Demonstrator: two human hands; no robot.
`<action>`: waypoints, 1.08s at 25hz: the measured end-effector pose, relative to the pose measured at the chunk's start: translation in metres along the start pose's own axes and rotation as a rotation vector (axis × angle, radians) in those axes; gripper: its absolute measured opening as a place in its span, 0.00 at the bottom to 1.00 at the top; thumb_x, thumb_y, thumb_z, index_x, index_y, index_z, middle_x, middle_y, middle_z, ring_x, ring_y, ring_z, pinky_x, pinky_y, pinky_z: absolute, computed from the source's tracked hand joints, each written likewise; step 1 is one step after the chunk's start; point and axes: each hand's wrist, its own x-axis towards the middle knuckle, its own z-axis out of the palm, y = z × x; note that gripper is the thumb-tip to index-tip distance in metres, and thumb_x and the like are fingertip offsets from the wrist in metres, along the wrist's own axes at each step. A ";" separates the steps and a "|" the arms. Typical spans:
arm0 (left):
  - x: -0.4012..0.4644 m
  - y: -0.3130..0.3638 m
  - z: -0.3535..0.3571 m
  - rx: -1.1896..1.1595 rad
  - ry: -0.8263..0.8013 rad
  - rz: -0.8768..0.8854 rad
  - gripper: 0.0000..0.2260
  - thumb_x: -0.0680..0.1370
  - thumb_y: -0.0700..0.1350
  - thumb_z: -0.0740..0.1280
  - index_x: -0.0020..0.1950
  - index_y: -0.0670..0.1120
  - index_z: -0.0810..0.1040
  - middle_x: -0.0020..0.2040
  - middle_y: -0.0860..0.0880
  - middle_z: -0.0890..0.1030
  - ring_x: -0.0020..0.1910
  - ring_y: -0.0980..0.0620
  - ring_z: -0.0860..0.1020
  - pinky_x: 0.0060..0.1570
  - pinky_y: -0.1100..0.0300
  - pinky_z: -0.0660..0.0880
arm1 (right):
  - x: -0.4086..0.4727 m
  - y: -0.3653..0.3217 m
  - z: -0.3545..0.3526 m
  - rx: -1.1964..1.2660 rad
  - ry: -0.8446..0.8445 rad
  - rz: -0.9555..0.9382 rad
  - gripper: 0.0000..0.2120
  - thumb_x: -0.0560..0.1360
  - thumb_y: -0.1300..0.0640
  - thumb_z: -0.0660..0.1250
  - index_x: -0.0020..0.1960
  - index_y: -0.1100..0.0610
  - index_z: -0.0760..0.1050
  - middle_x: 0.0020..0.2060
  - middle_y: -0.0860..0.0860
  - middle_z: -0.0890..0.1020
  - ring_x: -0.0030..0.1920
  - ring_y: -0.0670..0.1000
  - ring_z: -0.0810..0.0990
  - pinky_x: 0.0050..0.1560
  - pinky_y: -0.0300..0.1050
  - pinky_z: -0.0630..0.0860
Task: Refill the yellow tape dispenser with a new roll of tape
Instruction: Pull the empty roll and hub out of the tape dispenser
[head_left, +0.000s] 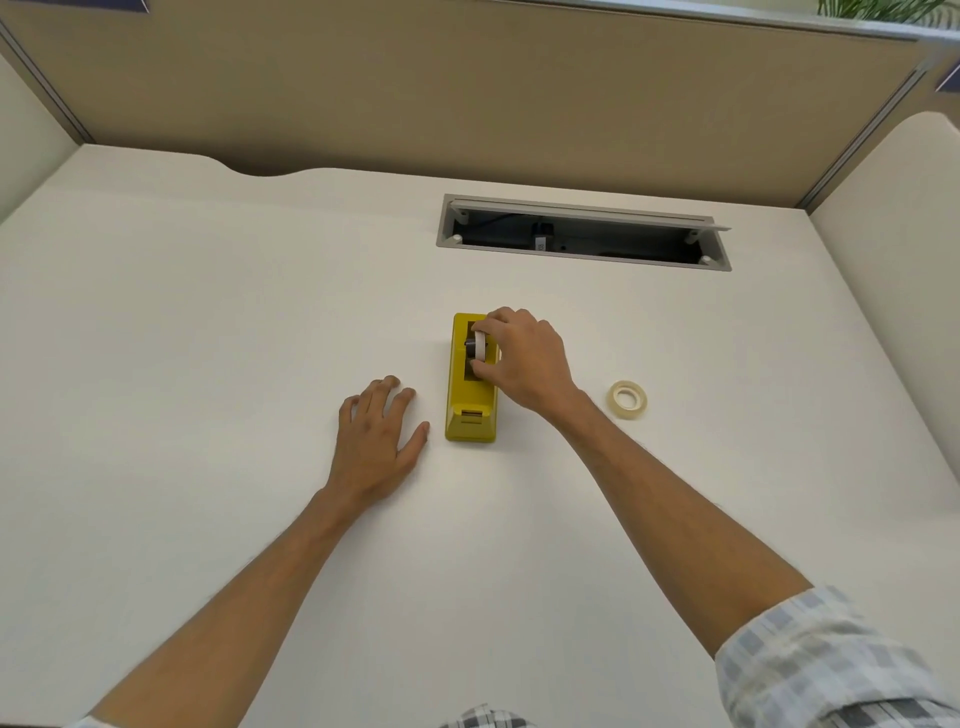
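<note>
Right then, yellow tape dispenser (471, 379) stood upright near mid-bench (208, 338), cutter end toward the person. Right hand (524, 358) reached over its well, grip pinching a thin white roll (480, 347) on a dark hub, fingers at top & bottom of the ring; prob. lifting the spent core out or seating one, can't tell which. Left hand (376, 441) lay flat on the bench just beside the dispenser, fingers spread, grip released, holding nothing; likely ready to steady the base. Fuller tape roll (627, 398) lay flat to the right, near the right forearm, apart from the dispenser, w/ nothing between them. Open cable slot (582, 231) sat further back, well clear.
</note>
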 end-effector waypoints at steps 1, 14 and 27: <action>0.002 0.000 -0.001 -0.005 -0.003 -0.001 0.25 0.77 0.59 0.52 0.66 0.45 0.73 0.69 0.44 0.71 0.70 0.45 0.68 0.68 0.46 0.60 | 0.000 0.000 0.000 0.005 0.000 0.000 0.21 0.74 0.47 0.70 0.65 0.52 0.77 0.62 0.50 0.80 0.58 0.53 0.77 0.52 0.48 0.72; 0.007 0.002 0.000 -0.021 -0.019 -0.005 0.27 0.76 0.60 0.50 0.66 0.46 0.73 0.70 0.44 0.71 0.71 0.45 0.67 0.69 0.48 0.59 | 0.001 0.000 -0.003 0.116 0.006 0.015 0.21 0.74 0.48 0.72 0.65 0.54 0.77 0.62 0.50 0.80 0.56 0.52 0.80 0.50 0.44 0.74; 0.008 0.007 0.003 -0.103 -0.031 0.044 0.30 0.74 0.60 0.53 0.72 0.46 0.68 0.73 0.46 0.68 0.74 0.47 0.63 0.71 0.48 0.57 | 0.005 -0.005 0.003 0.143 -0.025 0.044 0.23 0.70 0.49 0.74 0.63 0.53 0.75 0.57 0.50 0.79 0.53 0.51 0.77 0.47 0.46 0.76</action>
